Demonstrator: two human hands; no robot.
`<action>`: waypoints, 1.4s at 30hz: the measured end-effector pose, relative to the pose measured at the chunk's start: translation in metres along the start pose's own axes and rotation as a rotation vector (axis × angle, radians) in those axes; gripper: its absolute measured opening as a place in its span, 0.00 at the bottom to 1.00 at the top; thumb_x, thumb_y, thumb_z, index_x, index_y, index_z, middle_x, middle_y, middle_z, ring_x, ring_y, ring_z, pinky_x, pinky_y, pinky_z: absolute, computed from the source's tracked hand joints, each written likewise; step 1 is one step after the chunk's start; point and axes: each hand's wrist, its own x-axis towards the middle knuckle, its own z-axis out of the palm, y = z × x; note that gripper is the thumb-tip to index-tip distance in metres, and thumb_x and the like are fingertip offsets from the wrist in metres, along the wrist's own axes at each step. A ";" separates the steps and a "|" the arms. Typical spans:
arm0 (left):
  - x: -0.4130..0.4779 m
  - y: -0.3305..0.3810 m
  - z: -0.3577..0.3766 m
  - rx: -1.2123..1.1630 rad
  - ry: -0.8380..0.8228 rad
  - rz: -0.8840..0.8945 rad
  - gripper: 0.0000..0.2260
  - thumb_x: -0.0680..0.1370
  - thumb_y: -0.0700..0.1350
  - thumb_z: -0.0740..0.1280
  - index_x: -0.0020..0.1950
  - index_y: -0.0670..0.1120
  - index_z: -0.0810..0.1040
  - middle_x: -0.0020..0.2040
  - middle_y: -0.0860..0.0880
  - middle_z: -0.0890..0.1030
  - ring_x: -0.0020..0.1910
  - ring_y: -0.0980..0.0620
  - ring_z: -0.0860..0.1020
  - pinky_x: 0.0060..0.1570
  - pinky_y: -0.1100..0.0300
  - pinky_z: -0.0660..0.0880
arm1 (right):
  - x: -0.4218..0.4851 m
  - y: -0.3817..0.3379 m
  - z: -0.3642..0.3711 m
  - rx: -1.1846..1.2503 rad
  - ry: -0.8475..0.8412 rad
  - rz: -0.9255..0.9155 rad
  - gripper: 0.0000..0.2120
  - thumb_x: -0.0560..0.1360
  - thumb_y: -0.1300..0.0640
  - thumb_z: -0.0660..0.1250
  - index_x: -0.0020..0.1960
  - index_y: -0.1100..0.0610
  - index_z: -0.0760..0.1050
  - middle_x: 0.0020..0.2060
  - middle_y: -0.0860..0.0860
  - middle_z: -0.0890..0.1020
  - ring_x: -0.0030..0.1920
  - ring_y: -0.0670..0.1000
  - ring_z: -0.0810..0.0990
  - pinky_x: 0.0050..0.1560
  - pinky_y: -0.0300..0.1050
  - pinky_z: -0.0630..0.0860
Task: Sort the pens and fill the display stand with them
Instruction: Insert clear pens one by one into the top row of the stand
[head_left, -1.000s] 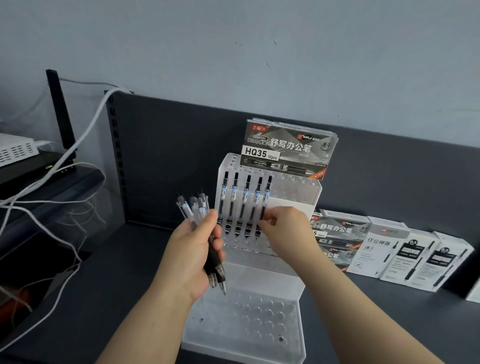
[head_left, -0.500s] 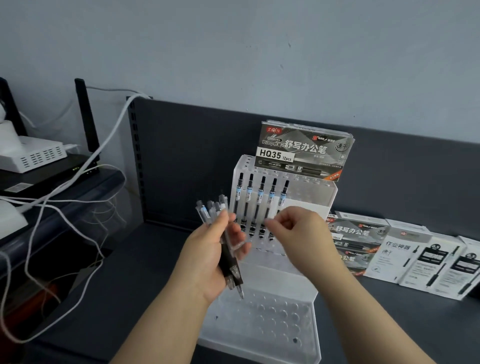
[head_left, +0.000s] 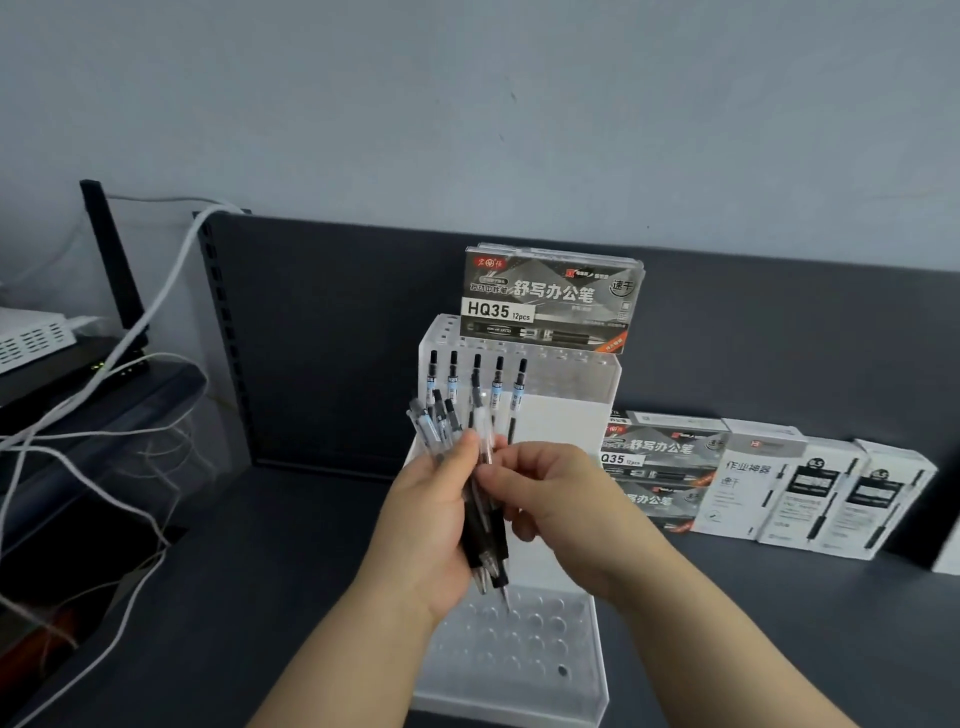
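Observation:
A clear acrylic display stand (head_left: 566, 415) stands on the dark shelf, with several black pens (head_left: 497, 384) upright in its upper left row and empty holes in its lower tier (head_left: 524, 649). My left hand (head_left: 436, 519) grips a bundle of pens (head_left: 483, 540), tips pointing down. My right hand (head_left: 550, 499) has its thumb and fingers pinched on one pen of that bundle, just in front of the stand.
A grey HQ35 pen box (head_left: 550, 299) rests on top of the stand. More pen boxes (head_left: 779, 488) lie in a row to the right. White cables (head_left: 104, 405) and a router (head_left: 31, 338) crowd the left side.
My right hand has left the pens in the stand's row and moved left and down to the bundle, closing its fingers on one pen there. The camera has shifted slightly.

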 end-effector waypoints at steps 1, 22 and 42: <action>0.001 0.000 0.000 0.004 0.019 0.015 0.12 0.80 0.45 0.61 0.47 0.37 0.78 0.37 0.41 0.80 0.32 0.45 0.78 0.29 0.55 0.76 | 0.001 0.001 -0.002 0.013 0.016 -0.011 0.09 0.76 0.62 0.66 0.37 0.59 0.77 0.27 0.49 0.75 0.27 0.45 0.68 0.27 0.35 0.66; 0.007 0.004 -0.022 0.042 0.147 -0.006 0.08 0.80 0.46 0.62 0.45 0.44 0.76 0.31 0.49 0.73 0.27 0.55 0.71 0.23 0.63 0.71 | 0.048 0.019 -0.036 -0.374 0.409 -0.187 0.04 0.76 0.59 0.65 0.49 0.53 0.78 0.35 0.47 0.82 0.33 0.44 0.78 0.38 0.40 0.77; 0.007 0.008 -0.034 0.003 0.111 -0.016 0.07 0.80 0.45 0.62 0.46 0.44 0.77 0.30 0.50 0.73 0.27 0.55 0.70 0.23 0.64 0.72 | 0.052 0.020 -0.027 -0.727 0.426 -0.075 0.08 0.75 0.57 0.66 0.41 0.59 0.79 0.26 0.47 0.74 0.26 0.46 0.70 0.26 0.38 0.64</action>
